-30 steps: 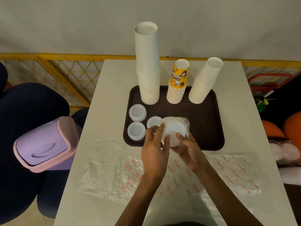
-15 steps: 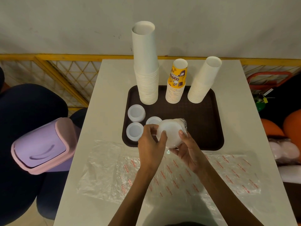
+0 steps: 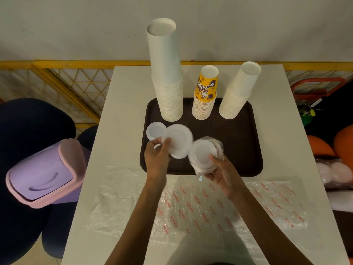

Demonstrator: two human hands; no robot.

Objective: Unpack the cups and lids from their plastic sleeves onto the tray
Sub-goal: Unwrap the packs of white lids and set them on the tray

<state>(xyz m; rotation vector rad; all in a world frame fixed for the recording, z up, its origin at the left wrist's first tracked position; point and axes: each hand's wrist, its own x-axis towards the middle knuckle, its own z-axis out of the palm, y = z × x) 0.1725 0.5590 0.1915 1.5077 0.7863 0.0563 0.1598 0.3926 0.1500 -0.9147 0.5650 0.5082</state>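
Pinches one white lid (image 3: 179, 141) in the left hand (image 3: 157, 159), fingers (image 3: 166, 142) narrow on its left edge, and holds it up, tilted, over the near-left part of the brown tray (image 3: 238, 150). Motion-blurred, that lid, so no calling its finer detail. Grips the lid stack (image 3: 202, 155) in the right hand (image 3: 223, 175), fingers (image 3: 213, 156) curled round it from underneath, one fingertip pressed on the top lid's face. Clear plastic sleeve (image 3: 219, 148) crinkled around the stack's far side. Lid and stack side by side in the air, rims very close; cannot tell about actual contact.

Down on the tray, just behind the left hand: a short pile of lids (image 3: 155, 131), plus a sliver of a second pile (image 3: 157, 146) peeking out past the knuckles. Along the tray's far edge, left to right, all mouths down: a tall white cup stack (image 3: 168, 83), a shorter stack (image 3: 202, 109) capped by a yellow printed cup (image 3: 206, 87), and a white stack (image 3: 238, 92) leaning right in this view.

On the near tabletop (image 3: 124, 111), beneath both forearms: flattened sleeves (image 3: 191, 207), clear with red print, spread wide and lying flat. Off to the tabletop's left, lower down, a lilac bin (image 3: 44, 175) with a pink rim. Beyond the far edge, a yellow lattice barrier (image 3: 66, 83) in front of a pale wall.
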